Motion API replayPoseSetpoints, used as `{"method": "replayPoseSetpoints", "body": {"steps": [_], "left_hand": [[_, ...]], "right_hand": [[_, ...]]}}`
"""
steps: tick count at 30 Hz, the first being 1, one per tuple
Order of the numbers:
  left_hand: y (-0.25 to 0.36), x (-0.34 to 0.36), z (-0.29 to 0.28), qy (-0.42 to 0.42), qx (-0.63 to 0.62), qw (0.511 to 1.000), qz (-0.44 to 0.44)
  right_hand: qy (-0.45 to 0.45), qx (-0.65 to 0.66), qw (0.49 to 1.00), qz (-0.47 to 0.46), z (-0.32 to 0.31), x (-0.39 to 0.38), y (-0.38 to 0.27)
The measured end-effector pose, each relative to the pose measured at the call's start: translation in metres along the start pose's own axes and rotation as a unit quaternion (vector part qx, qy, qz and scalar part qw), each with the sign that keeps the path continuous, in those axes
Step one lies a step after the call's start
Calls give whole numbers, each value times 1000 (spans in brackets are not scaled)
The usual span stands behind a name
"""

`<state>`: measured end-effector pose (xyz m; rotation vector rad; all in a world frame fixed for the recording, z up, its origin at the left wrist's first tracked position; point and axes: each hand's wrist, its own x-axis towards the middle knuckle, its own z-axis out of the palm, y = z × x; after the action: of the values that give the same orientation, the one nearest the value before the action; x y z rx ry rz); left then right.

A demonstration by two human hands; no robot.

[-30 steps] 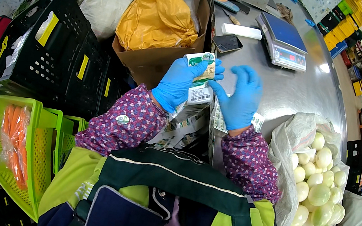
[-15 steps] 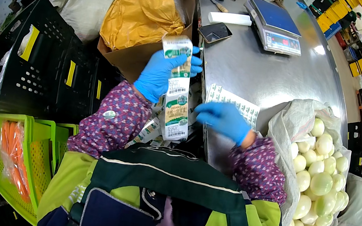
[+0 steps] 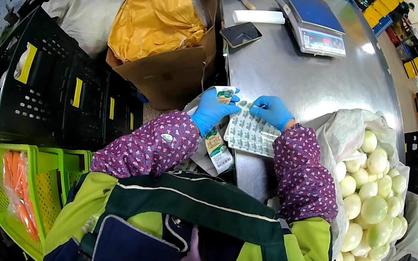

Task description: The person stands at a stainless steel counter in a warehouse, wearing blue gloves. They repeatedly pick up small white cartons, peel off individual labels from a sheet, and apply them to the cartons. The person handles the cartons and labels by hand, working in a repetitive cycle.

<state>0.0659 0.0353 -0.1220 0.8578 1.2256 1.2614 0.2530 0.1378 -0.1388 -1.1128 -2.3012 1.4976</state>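
Observation:
My left hand [image 3: 212,111], in a blue glove, is closed on a strip of printed labels [image 3: 218,151] in green, white and tan. The strip's top shows above the fingers, and its lower part hangs below them. Close beside it, my blue-gloved right hand [image 3: 275,112] pinches the upper edge of a white sheet of small green-printed stickers [image 3: 253,135]. That sheet lies at the near left edge of the metal table [image 3: 312,84]. My left fingertips come near the sheet's upper left corner; whether they touch it I cannot tell.
Peeled onions [image 3: 374,210] fill an open white sack at right. A scale [image 3: 316,29], a phone [image 3: 241,34] and a white roll [image 3: 258,17] sit farther back. Left are a cardboard box [image 3: 166,70] with a yellow bag, black crates [image 3: 41,84] and a green basket [image 3: 43,196] of bagged carrots [image 3: 20,186].
My left hand has come down and right with the label strip, toward the right hand. My right hand, blurred and open-looking before, now grips the sticker sheet, which has shifted left.

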Motion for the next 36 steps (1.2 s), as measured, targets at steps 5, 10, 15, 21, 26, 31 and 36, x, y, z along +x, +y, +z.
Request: {"method": "replayPoseSetpoints", "body": {"steps": [5, 10, 15, 21, 26, 31, 36], "left_hand": [[4, -3, 9, 12, -2, 1000, -14], [5, -6, 15, 44, 6, 999, -28], [1, -5, 16, 42, 33, 998, -12], [-5, 5, 12, 23, -54, 998, -22], [-8, 11, 9, 11, -27, 999, -37], [-8, 15, 8, 23, -30, 999, -15], [19, 19, -19, -75, -150, 986, -13]], "right_hand": [[23, 29, 998, -42, 0, -12, -15], [182, -198, 938, -221, 4, -19, -45], [160, -269, 921, -231, 6, -22, -55], [223, -371, 854, -289, 16, -25, -55], [248, -419, 805, -339, 20, -35, -51], [285, -274, 847, -355, 17, -48, -48], [314, 152, 933, -89, 16, -58, -46]]}}
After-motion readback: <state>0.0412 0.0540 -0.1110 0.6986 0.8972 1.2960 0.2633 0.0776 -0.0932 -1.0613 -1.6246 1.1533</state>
